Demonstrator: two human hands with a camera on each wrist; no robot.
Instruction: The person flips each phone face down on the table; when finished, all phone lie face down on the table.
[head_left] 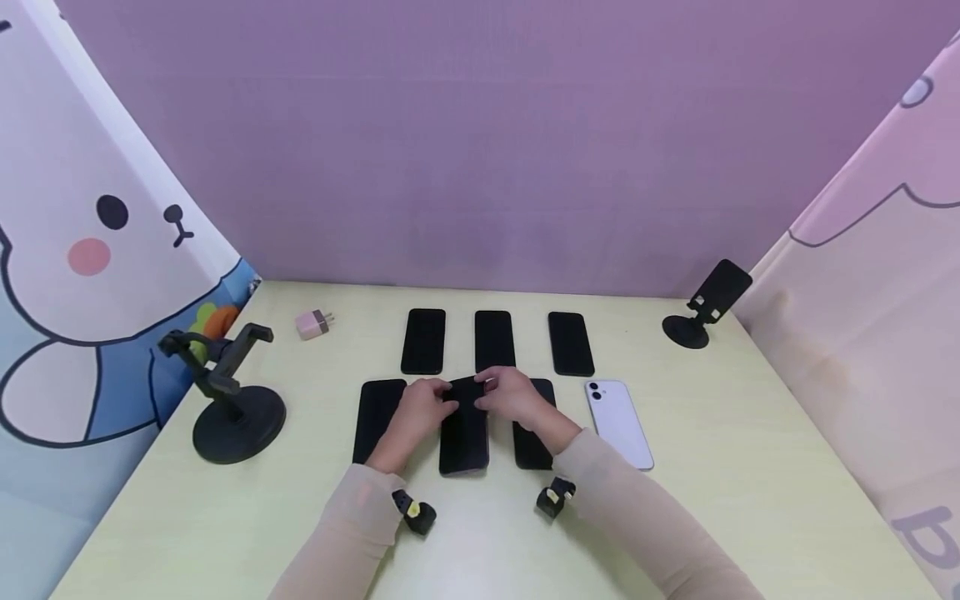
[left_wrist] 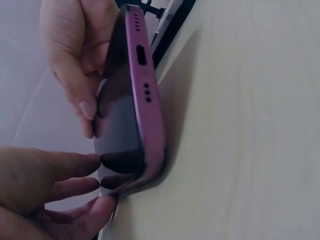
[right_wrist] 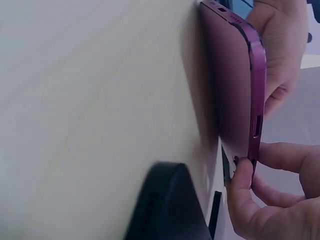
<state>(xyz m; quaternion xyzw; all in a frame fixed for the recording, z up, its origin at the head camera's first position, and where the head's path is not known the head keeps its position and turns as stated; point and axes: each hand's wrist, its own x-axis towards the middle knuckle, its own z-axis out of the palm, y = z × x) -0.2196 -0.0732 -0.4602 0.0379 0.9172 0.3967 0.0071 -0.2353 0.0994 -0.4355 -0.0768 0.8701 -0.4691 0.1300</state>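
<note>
A smartphone (head_left: 463,433) with a dark screen and a pinkish-purple frame lies between both hands, screen up. My left hand (head_left: 420,408) grips its far left corner, thumb and fingertips on the edge. At the far right corner, my right hand (head_left: 516,396) pinches the edge; in the right wrist view its thumb and fingers (right_wrist: 243,172) close on the side. A shadow shows under the phone's purple bottom edge (left_wrist: 147,100) in the left wrist view. Dark phones flank it on the left (head_left: 375,412) and right (head_left: 531,446), partly hidden by the forearms.
Behind are three dark phones: left (head_left: 423,342), middle (head_left: 494,337) and right (head_left: 571,343). A white phone (head_left: 621,425) lies camera side up by the right sleeve. Black stands are at left (head_left: 238,425) and far right (head_left: 686,332). A pink charger plug (head_left: 312,324) sits far left.
</note>
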